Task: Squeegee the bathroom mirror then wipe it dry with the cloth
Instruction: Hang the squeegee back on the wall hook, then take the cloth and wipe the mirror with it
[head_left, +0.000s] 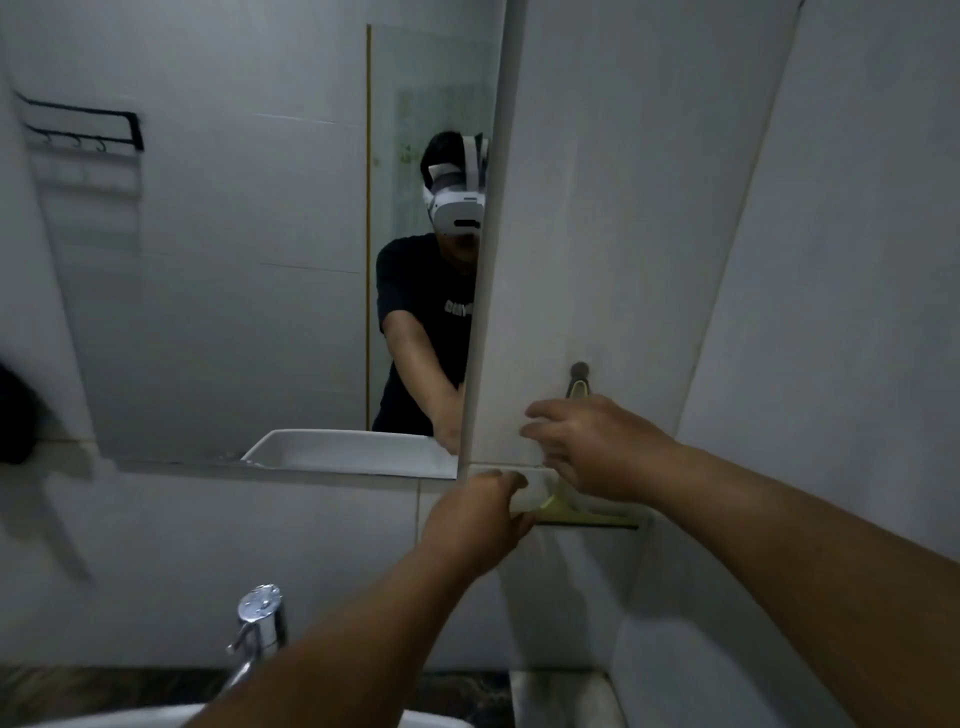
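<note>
Tap: a shiny chrome basin tap stands nearest me at the bottom, over the rim of the white ceramic basin, which is mostly cut off by the frame.

My left hand: my left hand is curled, thumb on top, on something pale and white just below the mirror's lower right corner. I judge this may be the cloth, but it is too blurred for me to be sure.

My right hand: my right hand is held over the hanging tool with the fingers bent and spread; I cannot tell if they have closed on it.

Squeegee: the yellow-green plastic squeegee hangs on the white tiled wall from a small dark round hook, just right of the mirror. Only its top loop and its blade edge show around my hand.

Mirror: the large frameless rectangular bathroom mirror is to the left of my hands, and neither hand touches the glass.

Progress: by my reading nothing is done yet; I am at the fetching stage, with both squeegeeing and drying still to do.

Hard to make out: the light is dim, so I cannot judge whether the glass is wet or streaked. A dark shape at the left edge is cut off.
</note>
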